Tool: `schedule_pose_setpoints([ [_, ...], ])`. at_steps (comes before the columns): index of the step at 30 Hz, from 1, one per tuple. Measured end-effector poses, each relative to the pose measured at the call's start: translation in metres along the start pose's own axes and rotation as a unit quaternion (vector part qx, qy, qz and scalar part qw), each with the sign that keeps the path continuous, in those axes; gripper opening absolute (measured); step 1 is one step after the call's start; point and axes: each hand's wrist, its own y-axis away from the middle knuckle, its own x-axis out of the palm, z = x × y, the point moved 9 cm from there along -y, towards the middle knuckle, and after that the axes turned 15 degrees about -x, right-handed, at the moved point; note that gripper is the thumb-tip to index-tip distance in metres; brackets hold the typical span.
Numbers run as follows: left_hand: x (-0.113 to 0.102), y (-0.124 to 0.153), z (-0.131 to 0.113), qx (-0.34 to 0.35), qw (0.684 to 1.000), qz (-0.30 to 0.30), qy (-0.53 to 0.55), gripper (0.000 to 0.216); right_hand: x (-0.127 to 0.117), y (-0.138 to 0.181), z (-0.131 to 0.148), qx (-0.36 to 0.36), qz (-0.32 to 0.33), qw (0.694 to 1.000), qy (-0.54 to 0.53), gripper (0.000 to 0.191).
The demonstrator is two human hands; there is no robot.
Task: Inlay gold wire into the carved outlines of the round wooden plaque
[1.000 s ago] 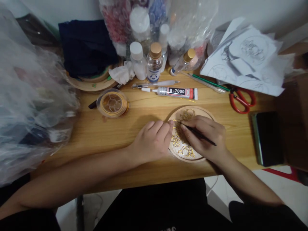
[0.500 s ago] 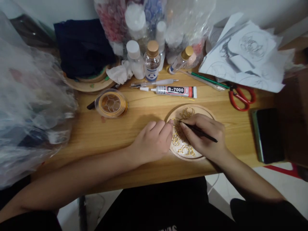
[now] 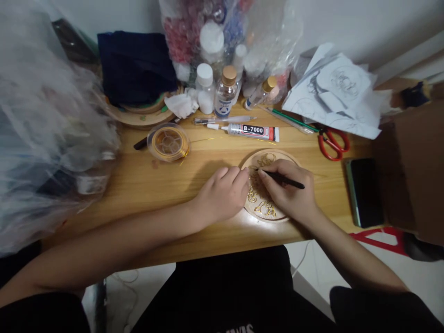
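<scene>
A round wooden board (image 3: 259, 213) with gold wire outlines (image 3: 265, 209) of curled shapes lies near the table's front edge. My right hand (image 3: 293, 187) rests over its right side, closed in a pen-like grip on slim black tweezers (image 3: 286, 180). Their tip points left at the wirework in the board's upper left part. My left hand (image 3: 224, 192) is at the board's left rim, fingers curled and pinched close to that tip. Whatever those fingers hold is hidden or too small to make out.
Behind the board lies a B-7000 glue tube (image 3: 252, 131). A gold wire spool (image 3: 169, 142) sits left, red-handled scissors (image 3: 333, 144) and a phone (image 3: 365, 193) right. Several bottles (image 3: 225, 95), paper drawings (image 3: 335, 90) and plastic bags (image 3: 65, 138) line the back and left.
The camera view has shifted slightly, so things on the right appear further left. Both hands keep nearly the same place on the board, and the tweezers lie a little flatter.
</scene>
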Motion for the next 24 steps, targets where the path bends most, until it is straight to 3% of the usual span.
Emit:
schedule_pose_setpoints([
  [7,0.004,0.002,0.002,-0.015,1.000,0.003,0.015,0.027,0.002,0.011,-0.009,0.118,-0.050,0.992,-0.010,0.013],
  [24,0.008,0.004,0.001,-0.015,1.000,0.000,0.015,0.029,0.004,0.029,-0.003,0.207,-0.185,0.961,0.016,0.015],
])
